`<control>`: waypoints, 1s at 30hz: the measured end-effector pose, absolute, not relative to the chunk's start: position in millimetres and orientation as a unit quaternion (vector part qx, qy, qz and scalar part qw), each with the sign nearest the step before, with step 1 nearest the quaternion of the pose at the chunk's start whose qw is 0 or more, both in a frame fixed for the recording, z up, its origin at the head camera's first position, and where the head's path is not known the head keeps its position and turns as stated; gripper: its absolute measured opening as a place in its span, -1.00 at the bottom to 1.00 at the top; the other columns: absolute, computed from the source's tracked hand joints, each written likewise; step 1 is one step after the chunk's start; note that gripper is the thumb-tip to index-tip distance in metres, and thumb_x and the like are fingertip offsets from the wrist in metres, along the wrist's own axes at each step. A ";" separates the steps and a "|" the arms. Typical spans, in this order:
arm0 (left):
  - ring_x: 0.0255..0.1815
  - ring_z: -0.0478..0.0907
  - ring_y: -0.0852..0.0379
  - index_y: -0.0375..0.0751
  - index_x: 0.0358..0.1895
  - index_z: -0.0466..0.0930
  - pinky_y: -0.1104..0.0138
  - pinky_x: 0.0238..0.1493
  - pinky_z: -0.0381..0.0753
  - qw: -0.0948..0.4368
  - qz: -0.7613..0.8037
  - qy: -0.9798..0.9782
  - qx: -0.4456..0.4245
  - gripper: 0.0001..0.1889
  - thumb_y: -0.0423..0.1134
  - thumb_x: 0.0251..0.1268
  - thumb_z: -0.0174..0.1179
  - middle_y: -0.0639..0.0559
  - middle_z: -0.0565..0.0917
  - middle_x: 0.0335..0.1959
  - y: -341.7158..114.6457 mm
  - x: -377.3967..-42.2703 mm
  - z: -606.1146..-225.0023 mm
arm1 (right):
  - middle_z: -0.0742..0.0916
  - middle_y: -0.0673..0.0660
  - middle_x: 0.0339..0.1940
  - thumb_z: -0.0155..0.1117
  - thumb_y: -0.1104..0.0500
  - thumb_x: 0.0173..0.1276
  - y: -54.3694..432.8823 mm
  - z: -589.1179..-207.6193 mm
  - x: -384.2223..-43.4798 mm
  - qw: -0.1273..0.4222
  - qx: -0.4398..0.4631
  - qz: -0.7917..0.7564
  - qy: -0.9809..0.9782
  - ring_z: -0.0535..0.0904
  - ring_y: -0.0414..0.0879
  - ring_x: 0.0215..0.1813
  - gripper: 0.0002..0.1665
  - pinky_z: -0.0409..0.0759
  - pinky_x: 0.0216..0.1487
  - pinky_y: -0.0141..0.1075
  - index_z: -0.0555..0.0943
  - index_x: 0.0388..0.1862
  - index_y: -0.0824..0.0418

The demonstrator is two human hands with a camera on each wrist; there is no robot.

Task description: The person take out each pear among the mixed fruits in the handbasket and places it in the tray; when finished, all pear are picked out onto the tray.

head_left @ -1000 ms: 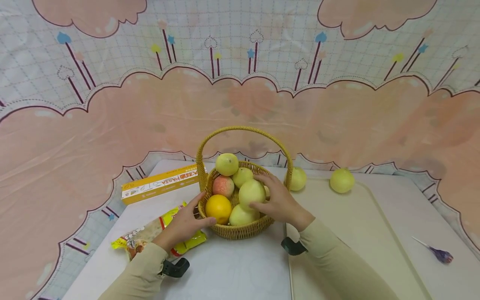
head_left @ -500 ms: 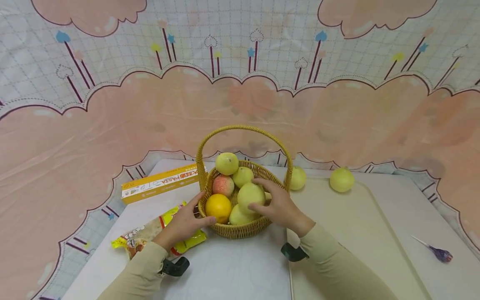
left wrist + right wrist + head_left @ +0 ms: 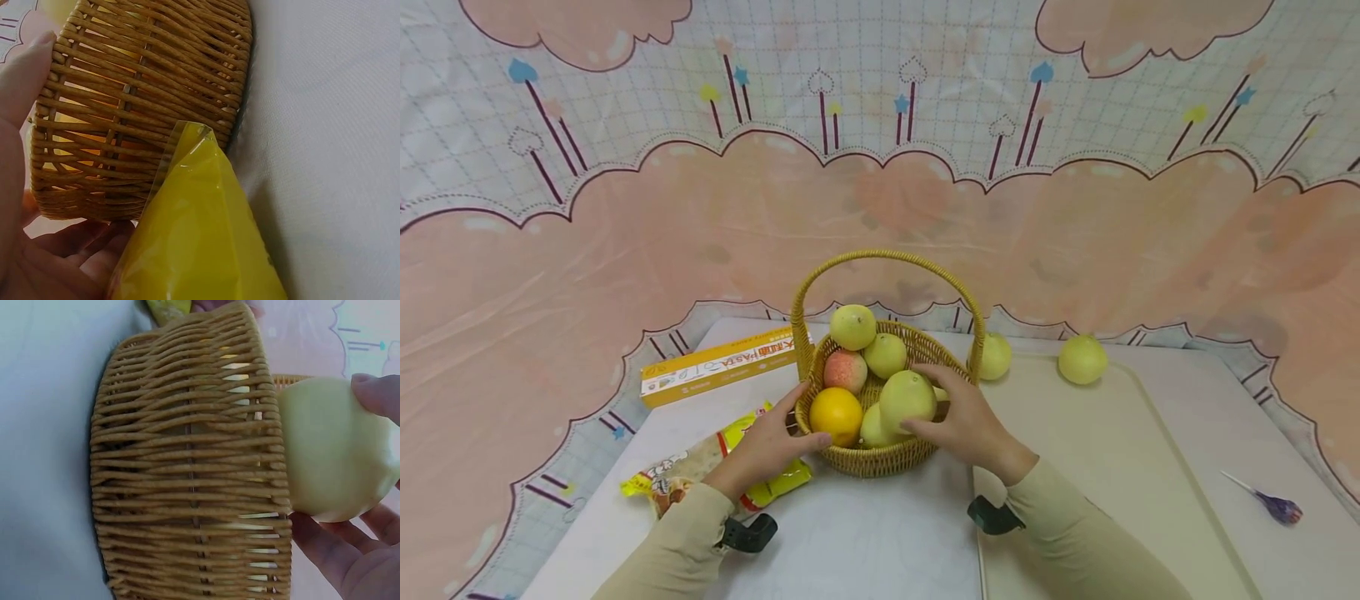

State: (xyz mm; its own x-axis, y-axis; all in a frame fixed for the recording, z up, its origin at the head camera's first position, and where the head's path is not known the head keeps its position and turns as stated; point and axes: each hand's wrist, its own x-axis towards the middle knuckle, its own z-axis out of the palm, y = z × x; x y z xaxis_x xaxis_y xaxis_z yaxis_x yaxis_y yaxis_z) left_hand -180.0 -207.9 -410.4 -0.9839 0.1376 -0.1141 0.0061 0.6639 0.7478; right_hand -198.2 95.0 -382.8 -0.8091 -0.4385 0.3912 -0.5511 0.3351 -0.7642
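A wicker basket (image 3: pixel 868 463) with a tall hoop handle holds several pale green round fruits, a peach (image 3: pixel 846 371) and an orange (image 3: pixel 836 417). At its left side, my left hand (image 3: pixel 767 442) grips the rim, thumb at the front. In the left wrist view, that thumb (image 3: pixel 28 75) lies at the rim and the other fingers curl below. My right hand (image 3: pixel 966 417) holds a pale green round fruit (image 3: pixel 907 398) over the right part of the basket. The right wrist view shows thumb and fingers around this fruit (image 3: pixel 337 447), which is right at the rim.
A pasta box (image 3: pixel 722 368) lies behind left, and a yellow snack bag (image 3: pixel 688 467) lies under my left forearm. Two more green fruits, one (image 3: pixel 1083 360) farther right, sit by the back of a cream tray (image 3: pixel 1075 433). A lollipop (image 3: pixel 1277 507) lies far right.
My right hand has shifted slightly toward me with the green fruit, which has turned so that its dark dimple shows. The left hand stays on the basket.
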 end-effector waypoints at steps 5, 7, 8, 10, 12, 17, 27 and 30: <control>0.50 0.14 -0.35 -0.08 0.63 -0.02 -0.26 0.39 0.19 0.081 0.402 0.911 0.038 0.07 0.27 0.17 0.35 -0.31 0.18 0.54 -207.9 -179.2 -409.6 | 0.60 0.21 0.23 0.59 0.21 0.15 104.5 -380.8 -193.5 0.092 0.307 0.464 -0.826 0.59 0.04 0.06 -0.19 0.69 -0.07 -0.16 0.44 0.35 0.30; 0.49 0.14 -0.35 -0.08 0.63 -0.02 -0.26 0.38 0.19 0.081 0.401 0.912 0.039 0.07 0.27 0.17 0.34 -0.32 0.17 0.54 -207.8 -179.1 -409.6 | 0.62 0.19 0.19 0.59 0.20 0.15 109.4 -379.2 -191.3 0.103 0.307 0.456 -0.829 0.59 0.03 0.03 -0.20 0.69 -0.09 -0.17 0.45 0.34 0.30; 0.50 0.13 -0.35 -0.08 0.63 -0.02 -0.26 0.39 0.19 0.081 0.402 0.911 0.040 0.07 0.27 0.17 0.34 -0.32 0.17 0.54 -207.7 -179.2 -409.7 | 0.62 0.21 0.18 0.58 0.21 0.16 112.0 -378.5 -190.3 0.107 0.309 0.457 -0.827 0.60 0.04 0.02 -0.21 0.70 -0.11 -0.17 0.45 0.33 0.32; 0.50 0.13 -0.34 -0.08 0.63 -0.03 -0.25 0.40 0.18 0.081 0.405 0.910 0.041 0.07 0.26 0.17 0.35 -0.31 0.17 0.54 -207.4 -179.0 -410.0 | 0.62 0.23 0.18 0.59 0.22 0.15 117.3 -376.8 -188.6 0.115 0.309 0.453 -0.828 0.59 0.07 0.08 -0.21 0.70 -0.07 -0.17 0.45 0.33 0.33; 0.50 0.13 -0.34 -0.08 0.63 -0.03 -0.24 0.40 0.19 0.081 0.406 0.909 0.043 0.07 0.26 0.18 0.35 -0.31 0.17 0.54 -207.5 -179.2 -410.3 | 0.62 0.24 0.18 0.59 0.25 0.14 123.1 -375.9 -187.0 0.121 0.308 0.449 -0.830 0.59 0.11 0.11 -0.21 0.71 -0.07 -0.20 0.45 0.32 0.36; 0.49 0.14 -0.35 -0.10 0.62 -0.02 -0.25 0.38 0.20 0.079 0.405 0.910 0.045 0.07 0.26 0.19 0.34 -0.33 0.17 0.53 -208.0 -178.8 -410.2 | 0.60 0.23 0.20 0.60 0.29 0.10 137.6 -375.4 -182.3 0.130 0.298 0.443 -0.835 0.56 0.10 0.16 -0.18 0.71 -0.05 -0.25 0.44 0.32 0.36; 0.51 0.10 -0.34 -0.07 0.63 -0.01 -0.25 0.41 0.15 0.080 0.413 0.906 0.041 0.06 0.23 0.18 0.36 -0.31 0.17 0.54 -207.8 -178.1 -409.1 | 0.63 0.24 0.16 0.62 0.36 0.01 165.8 -382.9 -174.2 0.169 0.287 0.428 -0.840 0.55 0.06 0.14 -0.18 0.72 -0.11 -0.24 0.48 0.27 0.40; 0.51 0.10 -0.34 -0.07 0.63 -0.02 -0.25 0.41 0.15 0.079 0.410 0.908 0.041 0.06 0.24 0.18 0.36 -0.32 0.17 0.54 -207.9 -178.3 -409.2 | 0.63 0.23 0.16 0.62 0.36 0.02 172.7 -385.3 -173.4 0.175 0.281 0.421 -0.844 0.56 0.06 0.14 -0.19 0.73 -0.11 -0.23 0.48 0.27 0.40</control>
